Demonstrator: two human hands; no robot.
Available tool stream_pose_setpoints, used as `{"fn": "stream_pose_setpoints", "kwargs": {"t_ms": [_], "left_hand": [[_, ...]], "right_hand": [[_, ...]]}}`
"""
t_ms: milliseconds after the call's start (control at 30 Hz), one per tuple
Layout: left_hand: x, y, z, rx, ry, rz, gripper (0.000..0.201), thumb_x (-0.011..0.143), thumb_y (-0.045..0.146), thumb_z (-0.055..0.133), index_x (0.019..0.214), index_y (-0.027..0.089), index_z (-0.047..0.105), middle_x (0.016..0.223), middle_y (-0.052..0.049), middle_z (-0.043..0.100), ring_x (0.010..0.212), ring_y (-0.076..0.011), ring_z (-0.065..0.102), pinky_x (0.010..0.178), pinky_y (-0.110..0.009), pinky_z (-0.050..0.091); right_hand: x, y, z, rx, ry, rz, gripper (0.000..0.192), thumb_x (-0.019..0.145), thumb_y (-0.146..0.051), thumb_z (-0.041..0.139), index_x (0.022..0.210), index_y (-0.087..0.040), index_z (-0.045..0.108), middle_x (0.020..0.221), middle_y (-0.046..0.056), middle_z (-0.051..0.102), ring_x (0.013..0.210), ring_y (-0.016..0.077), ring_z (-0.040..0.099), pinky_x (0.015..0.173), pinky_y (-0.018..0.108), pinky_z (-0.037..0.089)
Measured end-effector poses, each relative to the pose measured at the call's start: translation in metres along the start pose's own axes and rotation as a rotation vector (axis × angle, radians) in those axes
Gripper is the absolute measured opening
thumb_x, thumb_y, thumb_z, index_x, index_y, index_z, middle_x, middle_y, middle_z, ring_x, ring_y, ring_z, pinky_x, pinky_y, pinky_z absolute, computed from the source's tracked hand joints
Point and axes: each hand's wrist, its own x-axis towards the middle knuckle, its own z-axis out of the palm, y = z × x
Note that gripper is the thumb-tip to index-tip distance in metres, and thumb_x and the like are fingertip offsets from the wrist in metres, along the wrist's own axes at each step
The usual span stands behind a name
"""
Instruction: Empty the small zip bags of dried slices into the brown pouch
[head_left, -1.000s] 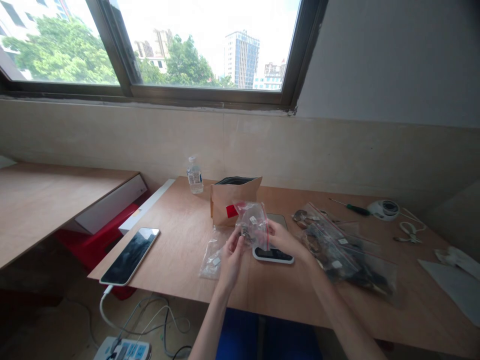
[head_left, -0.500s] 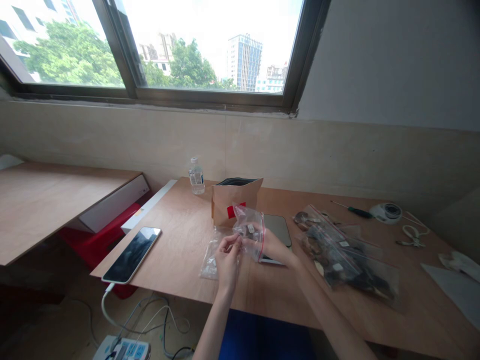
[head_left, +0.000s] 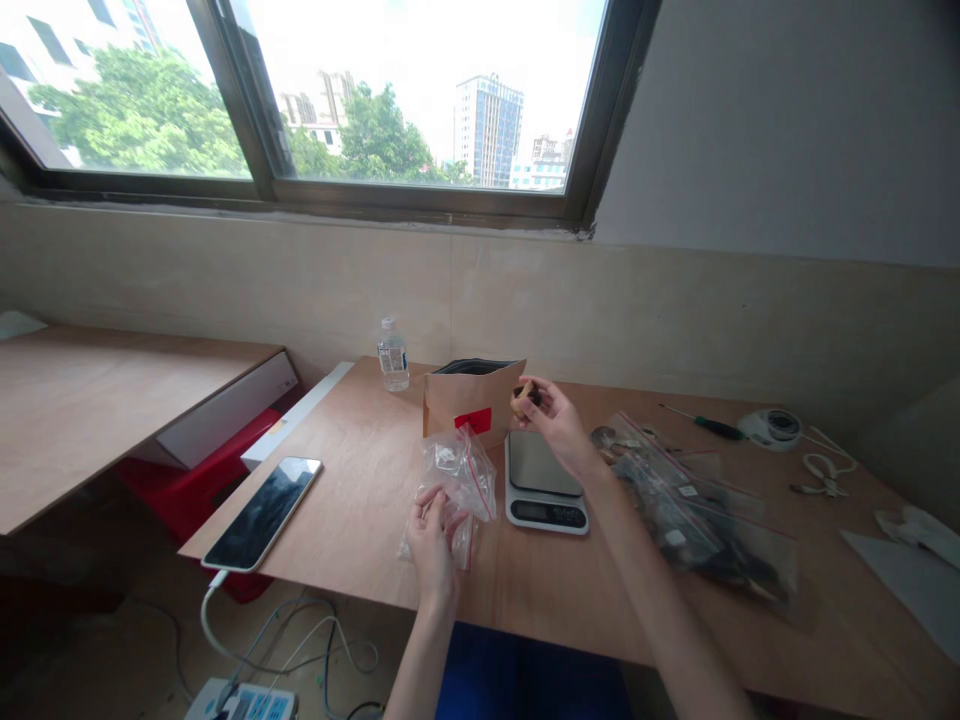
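Note:
My left hand (head_left: 433,535) pinches a clear zip bag (head_left: 474,482) with a red-edged seal and a small white label. Under it, another clear bag (head_left: 463,548) lies on the table. My right hand (head_left: 555,420) is raised, its fingers closed round a small brown and black object (head_left: 526,399); its exact kind is unclear. Below that hand sits a digital kitchen scale (head_left: 546,513) with nothing on its plate. Just behind the left hand's bag, a brown paper pouch (head_left: 442,405) with a red patch stands upright, its top open.
Several filled zip bags (head_left: 705,535) are heaped to the right. Behind them lie a screwdriver (head_left: 716,427) and a white round device (head_left: 776,428) with a cable. A phone (head_left: 262,515) on its charging lead and a water bottle (head_left: 392,358) are at the left.
My right hand has come out of the clear bag with the brown and black object and moved up over the scale. My left hand has shifted left and down with the bag.

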Motion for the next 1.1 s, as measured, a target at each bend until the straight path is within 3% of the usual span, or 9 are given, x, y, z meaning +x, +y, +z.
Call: {"fn": "stream_pose_setpoints", "kwargs": {"t_ms": [167,300,433,600,767,867,967,1100], "left_hand": [[-0.002,0.003,-0.008,0.007,0.019,-0.032,0.017,0.073,0.022,0.064,0.088,0.017,0.058,0.094,-0.006,0.063,0.083,-0.0144,0.062,0.063,-0.021,0.051],[0.001,0.004,-0.014,0.027,0.021,-0.039,0.021,0.071,0.022,0.065,0.090,0.017,0.058,0.094,-0.006,0.063,0.086,-0.0152,0.062,0.061,-0.020,0.050],[0.004,0.006,-0.016,0.031,0.047,-0.032,0.021,0.070,0.021,0.064,0.090,0.015,0.058,0.092,-0.007,0.064,0.085,-0.0151,0.062,0.061,-0.020,0.051],[0.003,0.010,-0.013,0.026,0.011,-0.046,0.023,0.070,0.022,0.064,0.090,0.015,0.056,0.089,-0.007,0.066,0.082,-0.0152,0.064,0.062,-0.021,0.051],[-0.001,0.007,-0.010,0.063,-0.072,-0.040,0.028,0.070,0.029,0.065,0.093,0.017,0.055,0.092,-0.007,0.065,0.089,-0.0174,0.064,0.063,-0.021,0.050],[-0.005,0.005,-0.007,0.112,-0.118,-0.001,0.030,0.070,0.033,0.066,0.093,0.017,0.055,0.090,-0.006,0.065,0.086,-0.0174,0.064,0.061,-0.021,0.048],[-0.010,0.005,-0.002,0.152,-0.174,0.043,0.029,0.072,0.036,0.064,0.092,0.017,0.055,0.084,-0.004,0.065,0.076,-0.0145,0.063,0.059,-0.021,0.046],[-0.018,0.006,0.004,0.197,-0.275,0.118,0.023,0.074,0.035,0.063,0.088,0.017,0.056,0.084,-0.003,0.064,0.077,-0.0135,0.062,0.065,-0.021,0.046]], "right_hand": [[0.059,-0.015,0.035,-0.159,0.043,-0.266,0.053,0.075,-0.050,0.062,0.119,-0.026,0.046,0.097,0.003,0.055,0.075,0.0136,0.056,0.071,0.027,0.049],[0.079,-0.012,0.057,-0.363,-0.023,-0.392,0.042,0.078,-0.041,0.061,0.116,-0.025,0.052,0.095,0.002,0.059,0.076,0.0147,0.056,0.077,0.029,0.047],[0.078,-0.010,0.060,-0.433,-0.127,-0.435,0.036,0.082,-0.033,0.056,0.116,-0.024,0.053,0.097,0.002,0.062,0.084,0.0160,0.058,0.080,0.030,0.046],[0.065,-0.013,0.055,-0.696,-0.222,-0.523,0.022,0.083,-0.026,0.054,0.103,-0.023,0.063,0.115,0.005,0.058,0.109,0.0206,0.049,0.098,0.037,0.034],[0.028,-0.014,0.056,-0.763,0.068,-0.509,0.025,0.089,-0.027,0.045,0.109,-0.023,0.059,0.120,0.007,0.053,0.114,0.0207,0.046,0.102,0.040,0.028],[-0.004,-0.011,0.053,-0.711,0.227,-0.440,0.025,0.091,-0.030,0.038,0.103,-0.021,0.058,0.110,0.008,0.056,0.112,0.0199,0.048,0.101,0.040,0.030],[-0.033,-0.004,0.047,-0.623,0.268,-0.219,0.032,0.087,-0.041,0.043,0.109,-0.019,0.053,0.115,0.010,0.054,0.109,0.0215,0.049,0.097,0.041,0.034],[-0.051,0.006,0.037,-0.280,0.044,0.244,0.050,0.078,-0.052,0.054,0.114,-0.018,0.050,0.112,0.011,0.058,0.093,0.0199,0.058,0.079,0.033,0.046]]}}
